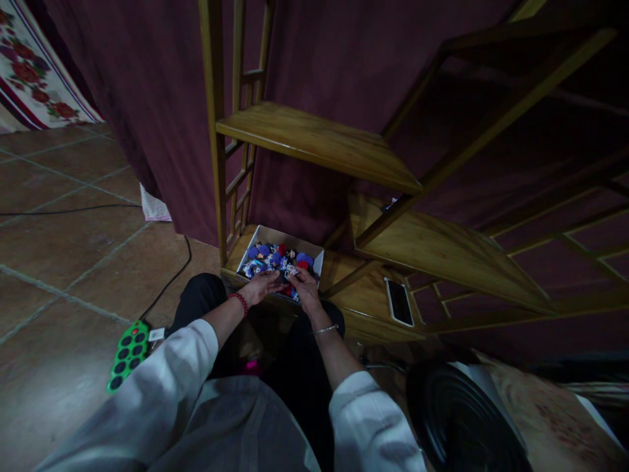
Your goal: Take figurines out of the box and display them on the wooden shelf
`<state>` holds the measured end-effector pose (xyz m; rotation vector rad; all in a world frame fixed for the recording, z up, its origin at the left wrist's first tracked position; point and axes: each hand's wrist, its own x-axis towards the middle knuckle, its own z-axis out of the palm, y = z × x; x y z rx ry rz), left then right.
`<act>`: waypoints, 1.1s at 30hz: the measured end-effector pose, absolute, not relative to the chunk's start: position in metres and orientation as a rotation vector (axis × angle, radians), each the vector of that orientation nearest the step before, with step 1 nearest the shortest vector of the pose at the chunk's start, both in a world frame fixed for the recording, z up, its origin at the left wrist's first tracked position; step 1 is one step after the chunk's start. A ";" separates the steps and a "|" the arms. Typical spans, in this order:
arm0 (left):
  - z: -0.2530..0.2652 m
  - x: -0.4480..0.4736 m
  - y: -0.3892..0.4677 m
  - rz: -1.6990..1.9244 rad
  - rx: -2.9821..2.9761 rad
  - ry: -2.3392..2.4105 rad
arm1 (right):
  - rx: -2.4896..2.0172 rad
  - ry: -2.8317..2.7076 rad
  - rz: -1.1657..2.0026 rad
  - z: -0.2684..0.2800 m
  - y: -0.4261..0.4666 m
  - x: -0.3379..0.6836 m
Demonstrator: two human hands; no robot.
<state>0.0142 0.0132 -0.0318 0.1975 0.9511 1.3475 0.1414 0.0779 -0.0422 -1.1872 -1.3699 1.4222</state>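
A shallow white cardboard box (317, 261) sits on the low wooden shelf, filled with several small pieces in blue, white, red and black that look like little figures. Over its near edge, my left hand (263, 286) reaches in from the left, with a red bead bracelet on the wrist. Its fingers are bent together close to the other hand. My right hand (305, 288) comes from the right, wearing a pale bracelet. Its thumb and fingers pinch near a small white-and-blue piece (291, 271). Whatever lies between the left fingertips is too small to make out.
Around the box stands a wooden shelf unit (314, 141) with stepped boards and slanted bars. A white-framed phone or tablet (399, 302) lies on the lower board at right. On the tiled floor is a green power strip (128, 354); a round black object (462, 419) is at lower right.
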 end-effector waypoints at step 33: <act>-0.035 0.012 0.016 1.291 0.219 0.983 | -1.142 -1.599 1.309 -0.057 0.087 0.145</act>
